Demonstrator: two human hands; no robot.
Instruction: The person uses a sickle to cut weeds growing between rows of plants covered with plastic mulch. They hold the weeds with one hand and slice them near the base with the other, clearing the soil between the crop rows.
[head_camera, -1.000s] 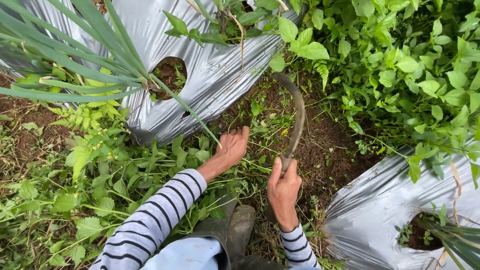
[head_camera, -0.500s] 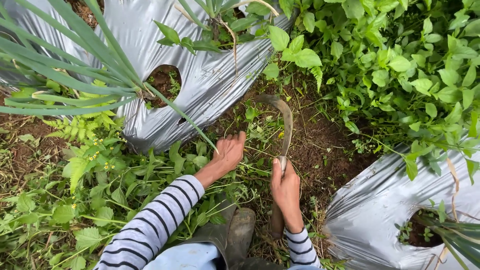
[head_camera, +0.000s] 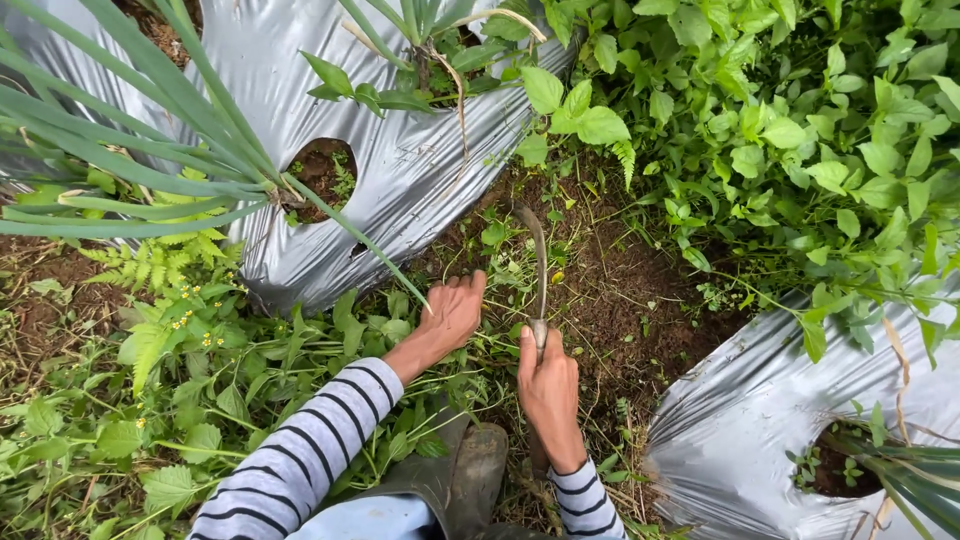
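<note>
A strip of bare soil (head_camera: 640, 300) runs between two plastic-covered beds: one mulch sheet (head_camera: 420, 170) lies behind and to the left, another mulch sheet (head_camera: 760, 420) sits to the right. The left hand (head_camera: 449, 315) rests in the weeds (head_camera: 250, 370) at the near bed's edge; just right of it the right hand (head_camera: 549, 385) grips a sickle (head_camera: 538, 265) whose blade reaches away over the soil. A boot (head_camera: 475, 470) stands below, between the hands. Leafy bushes (head_camera: 800, 130) crowd behind on the right.
</note>
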